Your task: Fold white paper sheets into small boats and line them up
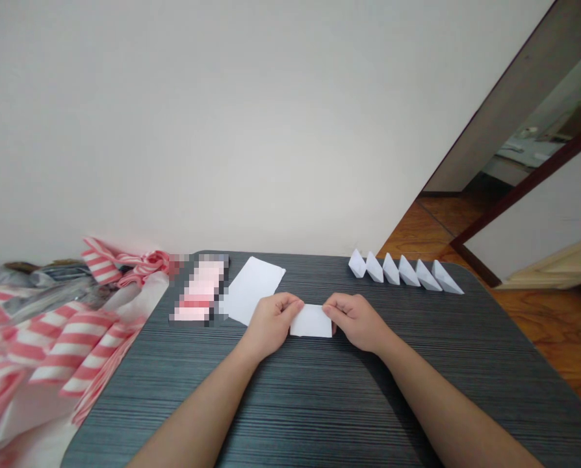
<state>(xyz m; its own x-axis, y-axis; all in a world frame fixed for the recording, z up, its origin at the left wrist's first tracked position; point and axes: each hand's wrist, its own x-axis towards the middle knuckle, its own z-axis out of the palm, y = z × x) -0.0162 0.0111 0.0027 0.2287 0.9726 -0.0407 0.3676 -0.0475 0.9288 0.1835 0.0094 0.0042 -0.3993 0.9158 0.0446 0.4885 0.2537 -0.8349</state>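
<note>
Between my hands is a small white rectangle of paper (311, 321), apparently folded, just above the dark table (290, 403). My left hand (273, 318) pinches its upper left corner between thumb and fingers. At the upper right corner, my right hand (356, 318) grips it the same way, the fingers curled behind. Behind my left hand lie white paper sheets (254, 286), partly covered by that hand. Folded white paper boats (408, 272), several of them, stand in a slanting row at the back right of the table.
A blurred-out pink and white object (200, 292) lies at the table's back left. Red-and-white striped cloth (66, 338) is heaped beyond the left edge. A pale wall (251, 130) rises behind the table; wooden floor (554, 331) and a doorway are at the right.
</note>
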